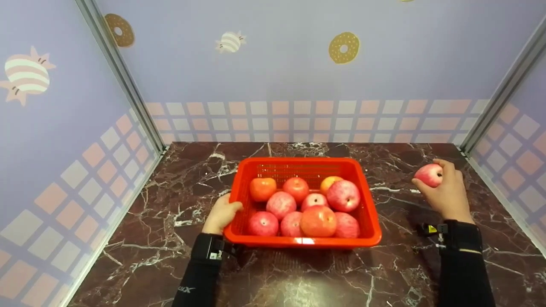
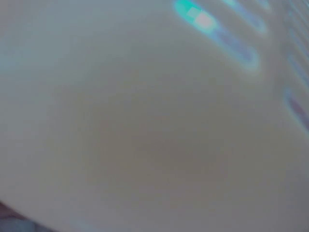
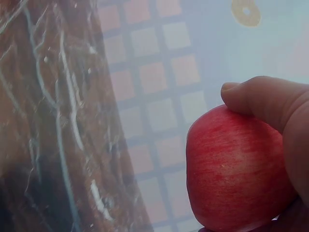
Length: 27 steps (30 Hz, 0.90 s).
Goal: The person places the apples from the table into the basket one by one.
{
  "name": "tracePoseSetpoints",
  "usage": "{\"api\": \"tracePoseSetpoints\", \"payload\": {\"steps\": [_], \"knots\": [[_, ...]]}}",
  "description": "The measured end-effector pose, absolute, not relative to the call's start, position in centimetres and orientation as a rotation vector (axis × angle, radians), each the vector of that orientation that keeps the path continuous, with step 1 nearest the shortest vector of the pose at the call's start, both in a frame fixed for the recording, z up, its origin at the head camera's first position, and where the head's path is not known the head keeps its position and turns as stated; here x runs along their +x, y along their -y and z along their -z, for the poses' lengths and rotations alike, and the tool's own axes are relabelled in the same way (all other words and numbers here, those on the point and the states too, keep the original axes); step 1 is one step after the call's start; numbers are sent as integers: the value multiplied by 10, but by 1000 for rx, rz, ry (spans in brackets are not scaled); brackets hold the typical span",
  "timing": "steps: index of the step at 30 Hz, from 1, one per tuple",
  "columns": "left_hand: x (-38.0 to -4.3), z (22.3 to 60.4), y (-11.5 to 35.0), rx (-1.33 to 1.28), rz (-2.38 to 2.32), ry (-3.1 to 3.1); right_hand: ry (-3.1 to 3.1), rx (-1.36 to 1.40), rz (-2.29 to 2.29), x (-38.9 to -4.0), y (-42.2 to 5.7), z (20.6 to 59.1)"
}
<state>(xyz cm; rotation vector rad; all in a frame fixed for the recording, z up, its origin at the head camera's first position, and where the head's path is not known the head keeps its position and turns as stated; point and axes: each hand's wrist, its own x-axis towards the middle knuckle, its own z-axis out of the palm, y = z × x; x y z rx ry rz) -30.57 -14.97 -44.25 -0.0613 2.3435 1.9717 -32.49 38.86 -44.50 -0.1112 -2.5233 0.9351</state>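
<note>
My left hand [image 1: 221,213] grips the left rim of a red plastic basket [image 1: 300,242], with its thumb over the edge and the other fingers hidden by the wall. Inside the basket lie several red and orange-red apples [image 1: 318,221], some stacked on others. Off to the right, my right hand [image 1: 450,196] holds a pinkish-red apple [image 1: 428,175] between thumb and fingers. The right wrist view shows this apple [image 3: 234,169] up close, with the thumb [image 3: 260,94] across its top. A blurred, pale slotted surface [image 2: 169,121] fills the left wrist view.
The basket stands on a dark red marbled tabletop [image 1: 170,251]. Lilac panels with a tile-pattern border [image 1: 303,121] enclose the table at the back, left and right. Metal corner posts [image 1: 497,81] rise at the back corners. Black wrist straps [image 1: 463,236] sit on both arms.
</note>
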Motion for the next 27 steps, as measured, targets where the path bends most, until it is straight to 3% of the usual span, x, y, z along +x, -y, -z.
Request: {"api": "tracePoseSetpoints", "payload": {"steps": [11, 20, 27], "knots": [[-316, 462, 152, -87, -1979, -2401, 2412, 49, -922, -319, -357, 424], [-290, 418, 144, -59, -1943, -2385, 2323, 211, -922, -313, -322, 403], [-306, 442, 149, -67, -1956, -2369, 2328, 353, -915, -314, -293, 387]]}}
